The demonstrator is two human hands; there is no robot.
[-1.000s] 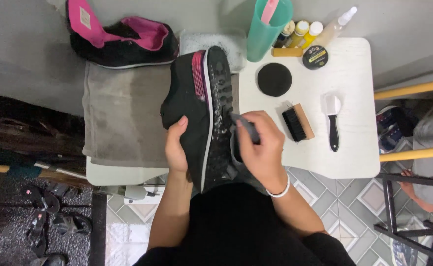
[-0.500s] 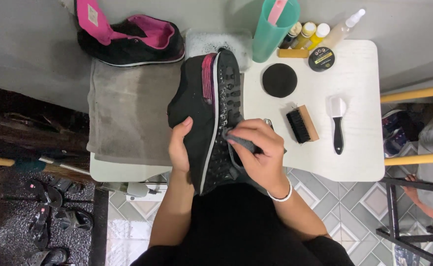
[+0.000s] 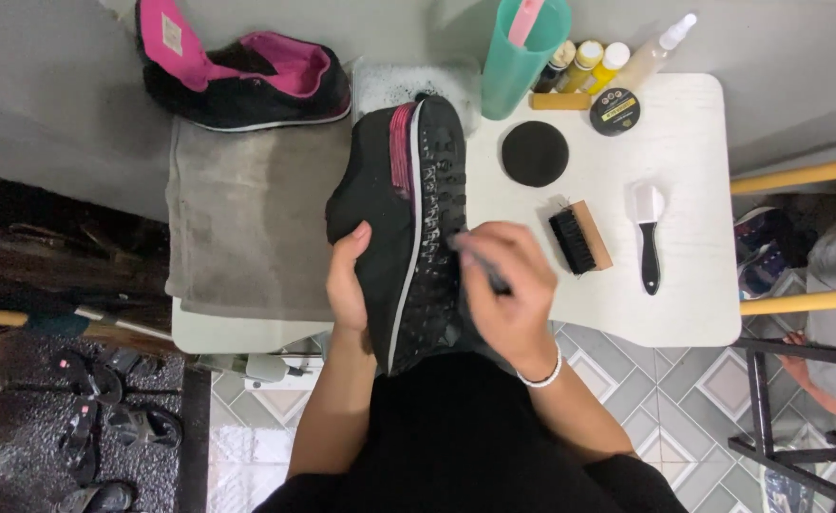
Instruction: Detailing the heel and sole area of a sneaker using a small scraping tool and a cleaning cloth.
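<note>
The fingers [image 3: 359, 237] of the left hand [image 3: 347, 285] are wrapped around the left side of a black shoe [image 3: 404, 223], thumb up against its upper, gripping it so the sole faces up. The fingers of the right hand [image 3: 508, 290] are curled tight around a thin dark tool [image 3: 483, 261], whose tip touches the sole's tread near the middle of the shoe; what kind of tool it is cannot be told.

The shoe lies with its toe or heel pointing far, over the near edge of a white table [image 3: 693, 304], partly above the person's lap. A pink stripe shows along its side.

To the left lies a grey towel [image 3: 247, 228], and at its far edge a second black shoe [image 3: 247, 81] with pink lining rests on its side.

To the right of the held shoe sit a round black pad [image 3: 535, 153], a wooden brush [image 3: 580, 237] with black bristles, and a white-headed brush [image 3: 648, 233] with a black handle. Far on the table stand a teal cup [image 3: 521, 52], small bottles [image 3: 589, 59], a spray bottle [image 3: 655, 52] and a round tin [image 3: 615, 111].
</note>
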